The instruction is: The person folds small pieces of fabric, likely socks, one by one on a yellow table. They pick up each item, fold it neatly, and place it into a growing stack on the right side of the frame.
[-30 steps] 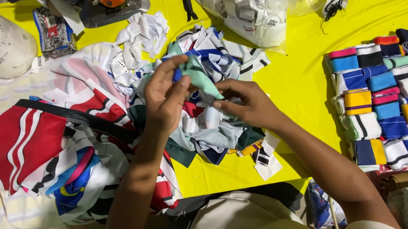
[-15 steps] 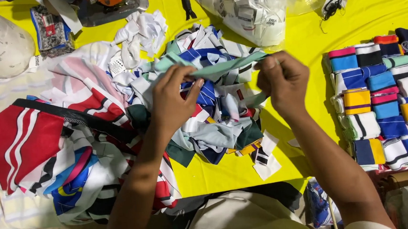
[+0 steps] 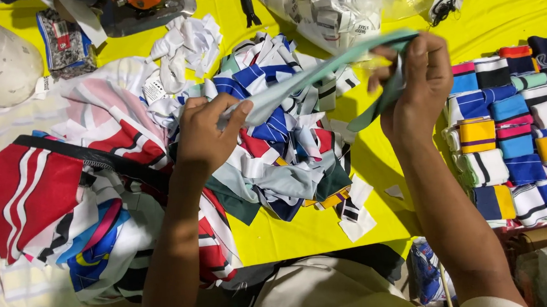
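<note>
Both hands stretch a pale green fabric strip (image 3: 319, 73) above the scrap heap.

Left hand (image 3: 208, 135) and right hand (image 3: 419, 79) have fingers pinched shut on its ends; folded strips (image 3: 516, 130) are stacked on the right of the yellow tabletop (image 3: 292, 235), while a loose pile (image 3: 287, 159) seemingly awaits sorting.

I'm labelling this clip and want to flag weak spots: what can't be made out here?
- Mint fabric strip, head view: blurred by motion; its far end is hidden behind the right hand.
- Left hand: fingertips hidden by the strip.
- Neat folded stacks: cut off by the right edge.
- Orange tool: cut off by the top edge.
- Plastic bag: contents too crumpled to tell.
</note>
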